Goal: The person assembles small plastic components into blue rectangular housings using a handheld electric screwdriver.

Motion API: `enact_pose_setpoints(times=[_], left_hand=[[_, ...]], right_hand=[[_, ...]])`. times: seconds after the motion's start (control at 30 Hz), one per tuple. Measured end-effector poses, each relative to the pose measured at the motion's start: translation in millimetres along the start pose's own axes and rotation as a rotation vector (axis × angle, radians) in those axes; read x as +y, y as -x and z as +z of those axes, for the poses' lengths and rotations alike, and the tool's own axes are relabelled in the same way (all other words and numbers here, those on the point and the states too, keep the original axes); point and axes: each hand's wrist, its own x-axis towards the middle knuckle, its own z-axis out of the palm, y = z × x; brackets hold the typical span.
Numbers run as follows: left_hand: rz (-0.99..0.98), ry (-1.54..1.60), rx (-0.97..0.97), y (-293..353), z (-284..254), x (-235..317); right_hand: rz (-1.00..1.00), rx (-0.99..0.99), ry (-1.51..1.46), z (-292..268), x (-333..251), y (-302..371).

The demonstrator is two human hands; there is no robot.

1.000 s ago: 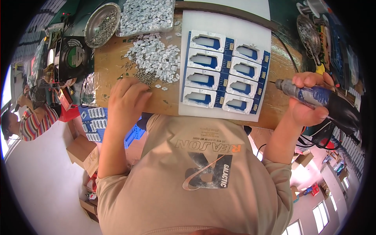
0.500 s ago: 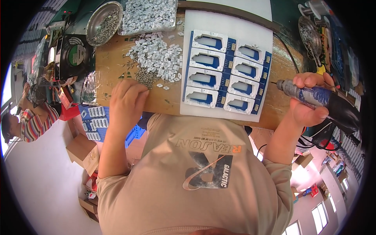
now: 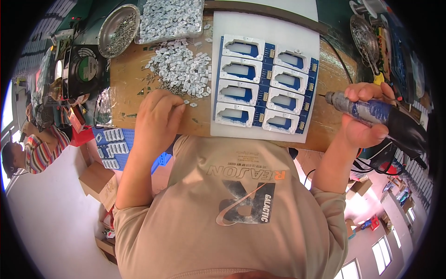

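In my right hand (image 3: pixel 367 111) is an electric screwdriver (image 3: pixel 360 106) with a grey and blue front and a black rear. Its thin bit points left, apart from the boards. My left hand (image 3: pixel 160 111) rests at the near edge of a pile of small screws (image 3: pixel 162 86), fingers curled down and pressed together; whatever is between the fingertips is hidden. Beyond it lies a heap of small white plastic pieces (image 3: pixel 183 67). Between my hands, a blue circuit board (image 3: pixel 262 88) bearing several white frames (image 3: pixel 238 91) lies on a white foam sheet (image 3: pixel 288 28).
At the back left stand a metal bowl of screws (image 3: pixel 135 28) and a clear tray (image 3: pixel 203 18) of white pieces. A black fan (image 3: pixel 83 69) sits at the left. Another metal dish (image 3: pixel 364 39) is at the back right. A person in a striped shirt (image 3: pixel 44 151) works farther left.
My left hand has shifted slightly right and covers more of the screw pile. The view has moved a little. My right hand still holds the screwdriver in about the same place.
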Motion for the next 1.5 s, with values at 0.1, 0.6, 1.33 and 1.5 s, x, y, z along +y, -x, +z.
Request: enact_pose_setpoints(times=[0.1,0.6,1.33,1.5], left_hand=[[-0.009,0.005,-0.024,-2,1,1],[0.239,-0.226,0.123,4,11,-6],[0.448,0.128,0.278,-131,81,83],[0.435,0.153,0.242,-131,79,80]], right_hand=[[0.010,0.006,0.006,-3,0,-1],[0.116,0.130,0.160,3,-6,3],[-0.128,-0.276,-0.233,65,15,-70],[0.012,-0.249,-0.117,90,3,-72]])
